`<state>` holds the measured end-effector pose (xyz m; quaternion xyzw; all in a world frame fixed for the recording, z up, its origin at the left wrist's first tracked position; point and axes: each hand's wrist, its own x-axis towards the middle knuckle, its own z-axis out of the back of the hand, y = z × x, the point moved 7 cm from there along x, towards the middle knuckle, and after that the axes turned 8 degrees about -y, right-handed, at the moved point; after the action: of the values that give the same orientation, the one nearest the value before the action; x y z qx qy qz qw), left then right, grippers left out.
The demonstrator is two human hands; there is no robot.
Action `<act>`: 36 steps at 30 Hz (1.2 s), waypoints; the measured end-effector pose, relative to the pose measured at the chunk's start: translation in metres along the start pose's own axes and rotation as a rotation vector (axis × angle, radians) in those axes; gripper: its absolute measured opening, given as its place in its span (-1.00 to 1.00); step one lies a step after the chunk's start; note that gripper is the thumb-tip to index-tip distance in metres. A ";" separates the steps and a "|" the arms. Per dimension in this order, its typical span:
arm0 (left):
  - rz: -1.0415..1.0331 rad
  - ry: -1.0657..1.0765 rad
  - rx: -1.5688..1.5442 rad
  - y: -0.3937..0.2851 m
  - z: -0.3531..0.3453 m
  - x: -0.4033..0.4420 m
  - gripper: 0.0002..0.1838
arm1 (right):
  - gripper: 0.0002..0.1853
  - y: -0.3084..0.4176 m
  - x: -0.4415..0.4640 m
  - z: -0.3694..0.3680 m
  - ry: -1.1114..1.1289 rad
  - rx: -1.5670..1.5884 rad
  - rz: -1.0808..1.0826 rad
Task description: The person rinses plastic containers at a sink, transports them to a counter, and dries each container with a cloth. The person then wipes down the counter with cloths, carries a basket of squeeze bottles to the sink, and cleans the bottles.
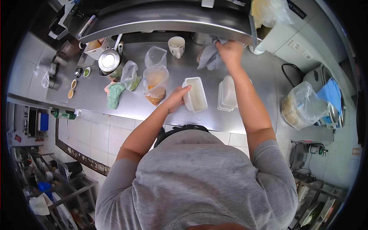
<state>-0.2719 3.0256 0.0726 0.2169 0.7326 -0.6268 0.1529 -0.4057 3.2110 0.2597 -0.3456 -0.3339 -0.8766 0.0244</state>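
My left hand [177, 99] grips the left wall of a white rectangular plastic container [197, 94], thumb over its rim; its open top faces up and I see nothing inside. Toward the back of the steel counter, my right hand [230, 53] is closed on a grey cloth [210, 56], which hangs crumpled to the left of the fingers. Under my right forearm stand more white containers [227, 93], stacked and partly hidden by the arm. A white mug [176, 46] stands behind the held container, left of the cloth.
Left along the steel counter [130, 102] are plastic bags of food [155, 82], a green cloth [114, 94], a lidded pot [109, 61] and small bowls [71, 93]. A steel shelf [168, 26] overhangs the back. At right sits a filled plastic bag [301, 105] beside a large appliance [320, 78].
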 end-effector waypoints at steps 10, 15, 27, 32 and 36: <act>-0.849 -0.768 1.633 -0.171 0.039 -0.076 -0.18 | -0.57 -0.015 -0.029 0.083 0.257 0.215 -0.205; -0.486 -0.517 1.178 -0.151 0.146 0.014 -0.55 | -0.55 -0.040 -0.053 0.146 0.192 0.289 -0.264; -0.465 -0.703 0.400 -0.151 0.180 -0.014 -0.78 | -0.63 -0.083 -0.102 0.208 -0.048 0.395 -0.530; -0.367 -0.153 -0.632 -0.212 0.116 -0.046 -0.65 | -0.63 -0.080 -0.116 0.217 -0.035 0.346 -0.527; -0.343 0.003 -0.675 -0.199 0.084 0.005 -0.71 | -0.62 -0.085 -0.126 0.220 -0.083 0.463 -0.561</act>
<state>-0.3820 2.9198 0.2255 0.0295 0.9238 -0.3661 0.1077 -0.2037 3.3857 0.2515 -0.2611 -0.6061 -0.7356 -0.1527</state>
